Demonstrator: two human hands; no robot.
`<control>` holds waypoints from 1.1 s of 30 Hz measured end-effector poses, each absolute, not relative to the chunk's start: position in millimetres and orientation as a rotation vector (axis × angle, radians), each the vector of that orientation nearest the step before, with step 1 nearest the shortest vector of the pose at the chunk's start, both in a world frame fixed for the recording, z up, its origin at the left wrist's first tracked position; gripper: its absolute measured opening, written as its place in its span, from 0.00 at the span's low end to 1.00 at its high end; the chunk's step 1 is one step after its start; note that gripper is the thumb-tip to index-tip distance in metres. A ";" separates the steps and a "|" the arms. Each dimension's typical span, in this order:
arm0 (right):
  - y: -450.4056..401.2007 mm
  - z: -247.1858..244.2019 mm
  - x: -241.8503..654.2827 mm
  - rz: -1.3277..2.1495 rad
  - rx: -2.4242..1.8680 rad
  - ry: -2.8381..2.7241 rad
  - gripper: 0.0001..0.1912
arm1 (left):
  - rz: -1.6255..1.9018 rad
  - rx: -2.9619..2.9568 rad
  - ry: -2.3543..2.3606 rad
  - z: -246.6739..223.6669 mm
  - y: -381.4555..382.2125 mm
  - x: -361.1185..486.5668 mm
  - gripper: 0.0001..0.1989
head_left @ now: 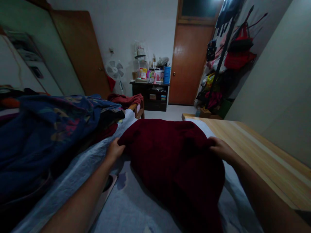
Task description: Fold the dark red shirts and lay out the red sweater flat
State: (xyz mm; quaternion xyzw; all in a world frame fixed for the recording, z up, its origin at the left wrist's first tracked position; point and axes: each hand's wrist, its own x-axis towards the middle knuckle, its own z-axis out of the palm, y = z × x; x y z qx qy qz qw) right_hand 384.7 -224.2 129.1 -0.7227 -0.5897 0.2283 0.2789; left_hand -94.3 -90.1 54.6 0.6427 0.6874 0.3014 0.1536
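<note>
A bare left forearm (pixel 80 197) and bare right forearm (pixel 263 194) lie nearest, reaching in from seven and five o'clock. Between them, at six o'clock, a dark maroon, matte cloth (pixel 170 155) hangs spread over a pale blue patterned bedsheet (pixel 136 197). The left hand (pixel 115 150), at eight o'clock, pinches one side of its far end; the right hand (pixel 220 149), at four, pinches the other, fingers curled into the fabric. The cloth looks soft, limp and fairly light, unlikely to slip or break; its sagging middle suggests taking hold at the two far corners. A blue floral cloth (pixel 60 129) lies heaped at nine o'clock.
</note>
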 end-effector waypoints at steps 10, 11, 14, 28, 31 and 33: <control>-192.0 182.9 415.5 -0.438 -2.166 -1.308 0.18 | 1.073 2.244 2.285 149.9 -80.0 -83.0 0.24; -187.9 176.9 419.3 -0.467 -2.203 -1.292 0.19 | 1.022 2.291 2.270 144.9 -82.1 -80.0 0.27; -184.4 148.1 421.8 -0.385 -2.402 -1.250 0.24 | 0.914 2.408 2.171 118.1 -99.5 -69.6 0.37; -220.1 112.0 387.9 -0.180 -2.390 -1.421 0.34 | 1.081 1.250 1.324 17.8 -151.5 -68.0 0.29; -202.9 117.4 399.0 0.033 -2.370 -1.488 0.21 | 1.153 1.159 1.313 18.4 -147.6 -58.0 0.30; -191.9 122.9 402.2 0.225 -2.316 -1.424 0.15 | 1.148 1.120 1.363 19.9 -143.3 -51.8 0.29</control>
